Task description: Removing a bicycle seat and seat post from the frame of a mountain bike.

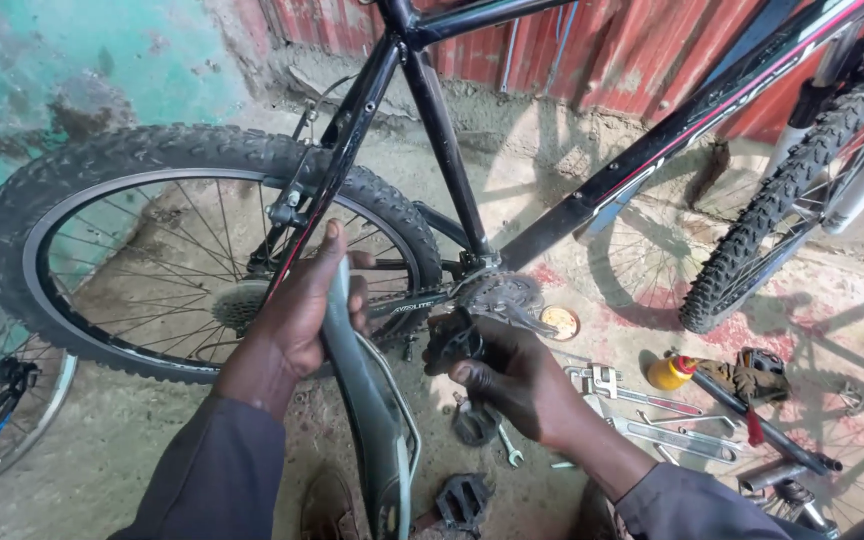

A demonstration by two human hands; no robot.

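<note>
Standing upside down on the concrete floor (132, 440), a black bicycle (432, 120) shows its rear wheel (102, 180) and crankset (500, 296). Of the hands, the left hand (302, 310) grips a dark saddle (367, 400), and the right hand (512, 380) clasps a black pedal (457, 340) beside the crankset. Wrenches (642, 420) lie nearby.
</note>
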